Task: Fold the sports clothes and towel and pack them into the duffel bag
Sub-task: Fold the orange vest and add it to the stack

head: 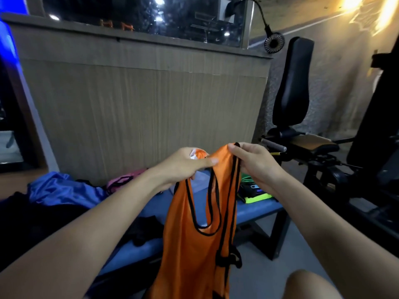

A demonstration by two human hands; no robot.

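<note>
Hands first: left hand (185, 167) gripping one bunched shoulder strap of the orange vest (194, 238), right hand (254, 165) pinching the other, both holding it up, hanging over the blue bench (257, 209). Lying on the bench, largest to smallest: dark clothes (32, 219), blue garment (64, 190), neon green garment (258, 196), pink item (123, 181) against the wall.
</note>
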